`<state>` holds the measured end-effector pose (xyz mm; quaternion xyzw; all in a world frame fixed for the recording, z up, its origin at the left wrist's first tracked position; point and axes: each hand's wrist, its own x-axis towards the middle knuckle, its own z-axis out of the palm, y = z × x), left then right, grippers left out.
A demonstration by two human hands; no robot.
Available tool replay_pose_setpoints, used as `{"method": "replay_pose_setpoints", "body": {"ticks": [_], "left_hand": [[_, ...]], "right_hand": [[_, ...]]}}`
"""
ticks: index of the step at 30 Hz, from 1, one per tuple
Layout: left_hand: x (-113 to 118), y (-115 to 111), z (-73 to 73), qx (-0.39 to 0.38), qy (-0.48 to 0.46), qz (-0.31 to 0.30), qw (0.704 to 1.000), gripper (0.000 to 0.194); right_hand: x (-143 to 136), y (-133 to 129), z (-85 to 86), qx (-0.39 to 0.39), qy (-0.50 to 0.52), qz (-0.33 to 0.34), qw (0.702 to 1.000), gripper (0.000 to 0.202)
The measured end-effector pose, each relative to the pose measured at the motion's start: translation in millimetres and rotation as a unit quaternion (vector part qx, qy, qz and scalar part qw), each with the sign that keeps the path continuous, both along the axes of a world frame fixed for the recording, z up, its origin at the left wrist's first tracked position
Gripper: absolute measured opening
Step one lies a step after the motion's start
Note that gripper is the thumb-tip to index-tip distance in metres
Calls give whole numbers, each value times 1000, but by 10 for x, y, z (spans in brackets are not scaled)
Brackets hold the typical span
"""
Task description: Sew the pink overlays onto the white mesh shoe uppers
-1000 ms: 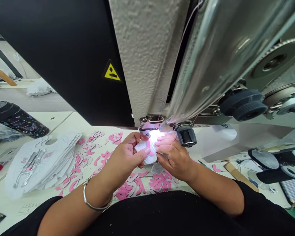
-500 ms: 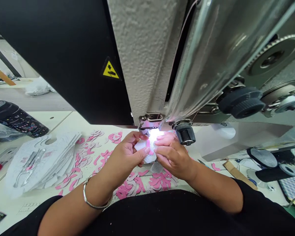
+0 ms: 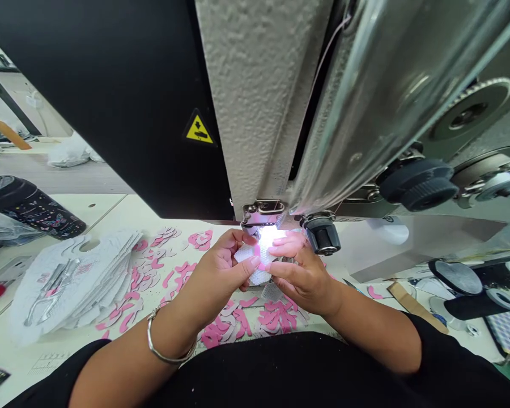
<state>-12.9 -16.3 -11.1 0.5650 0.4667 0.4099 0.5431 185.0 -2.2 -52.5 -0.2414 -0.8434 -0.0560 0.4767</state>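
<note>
Lots of pink and white scraps lie in a messy pile by the near edge of the desk, close to the person's tummy. Just past them, the left hand pinches a small white cloth with a bit of pink on it. Its thumb is on top. The right hand holds the other side, with its fingers bent and close together. The cloth is in the bright light under the sewing machine. A pile of white pieces sits on the left side of the desk, with shiny metal tools on top. A black roll lies on the right side. Past the white pile, a dark bottle leans over. Farther back is a white bag.
</note>
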Motion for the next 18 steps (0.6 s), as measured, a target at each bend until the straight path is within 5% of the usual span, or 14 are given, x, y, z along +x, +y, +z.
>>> {"method": "replay_pose_setpoints", "body": {"ticks": [18], "left_hand": [[-11, 3, 12, -13, -41, -14, 999, 16]], "right_hand": [[-24, -9, 30, 15, -7, 4, 1000, 30]]}}
